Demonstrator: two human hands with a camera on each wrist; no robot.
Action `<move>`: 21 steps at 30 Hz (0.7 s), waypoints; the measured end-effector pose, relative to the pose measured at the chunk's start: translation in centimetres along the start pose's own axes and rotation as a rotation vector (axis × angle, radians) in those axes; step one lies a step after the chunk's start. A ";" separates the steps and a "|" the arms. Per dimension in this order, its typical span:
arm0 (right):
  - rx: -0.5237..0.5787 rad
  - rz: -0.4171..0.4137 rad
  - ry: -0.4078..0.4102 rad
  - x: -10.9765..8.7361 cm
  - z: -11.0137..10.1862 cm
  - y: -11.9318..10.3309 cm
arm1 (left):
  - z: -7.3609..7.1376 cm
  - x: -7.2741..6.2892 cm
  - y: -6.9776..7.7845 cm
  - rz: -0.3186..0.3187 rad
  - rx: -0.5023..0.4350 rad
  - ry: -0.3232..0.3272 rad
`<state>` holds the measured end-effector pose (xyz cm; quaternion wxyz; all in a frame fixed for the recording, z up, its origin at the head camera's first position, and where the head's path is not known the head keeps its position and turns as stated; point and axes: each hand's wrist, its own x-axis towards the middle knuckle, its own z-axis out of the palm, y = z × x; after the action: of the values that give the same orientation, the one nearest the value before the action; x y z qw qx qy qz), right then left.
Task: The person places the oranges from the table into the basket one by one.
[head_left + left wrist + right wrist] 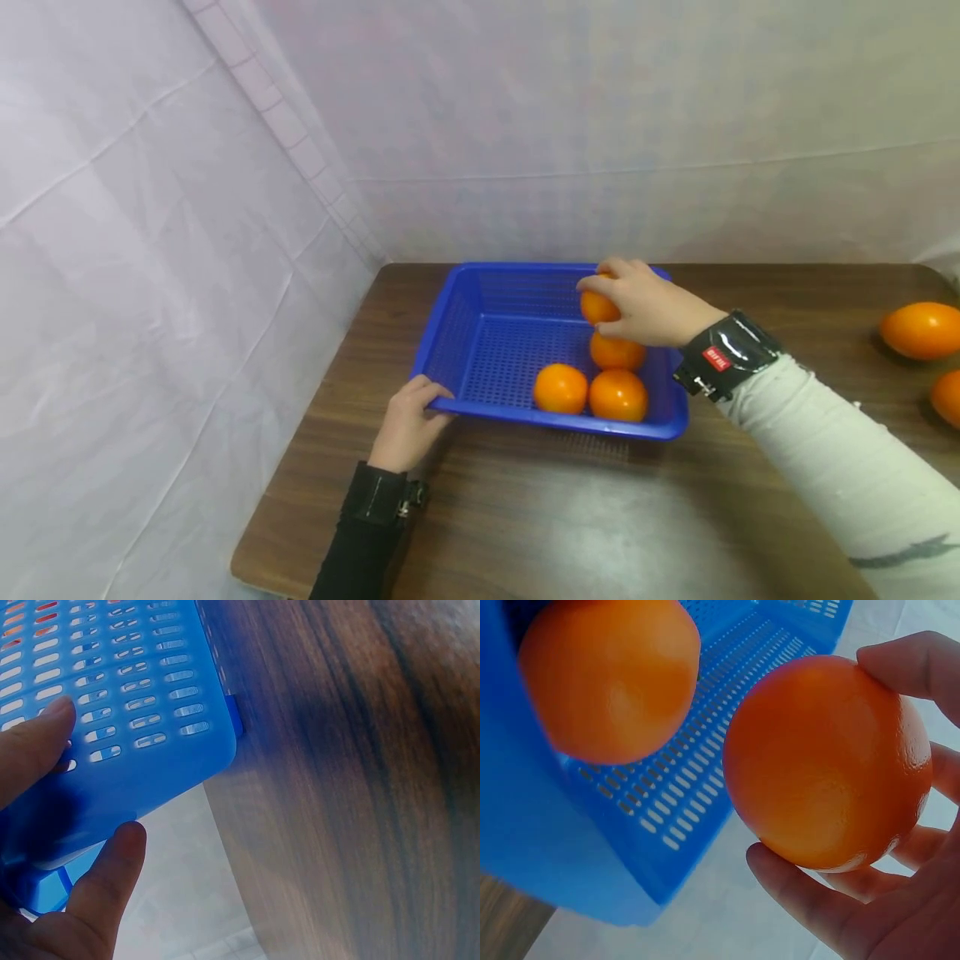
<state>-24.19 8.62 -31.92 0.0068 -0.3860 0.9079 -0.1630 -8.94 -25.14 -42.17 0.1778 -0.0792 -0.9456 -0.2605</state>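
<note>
A blue perforated plastic basket stands on the wooden table. Its near left corner is gripped by my left hand, and in the left wrist view the thumb and a finger lie on either side of the basket's wall. Over the basket's far right part, my right hand holds an orange, fingers curled round it; the right wrist view shows that orange close up. Three more oranges lie inside: one just below the hand, one at the near right, another left of it.
Two further oranges lie on the table at the right, one whole in view and one cut by the frame edge. White cloth hangs behind and to the left of the table.
</note>
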 end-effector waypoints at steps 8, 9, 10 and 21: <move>0.032 0.028 -0.036 1.5 1.3 -0.5 | -0.1 0.0 -0.1 0.002 0.002 0.012; 0.038 0.036 -0.043 1.6 1.4 -0.5 | -0.1 0.0 -0.1 -0.001 0.001 0.011; 0.040 0.040 -0.051 1.8 1.6 -0.5 | -0.1 0.0 -0.1 -0.004 0.002 0.008; 0.065 0.046 -0.090 2.7 2.9 -0.8 | -0.2 0.0 0.0 -0.031 -0.005 -0.006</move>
<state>-25.08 5.34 -34.14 0.0639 -0.3714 0.9097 -0.1746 -8.88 -25.24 -42.03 0.1709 -0.0656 -0.9466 -0.2653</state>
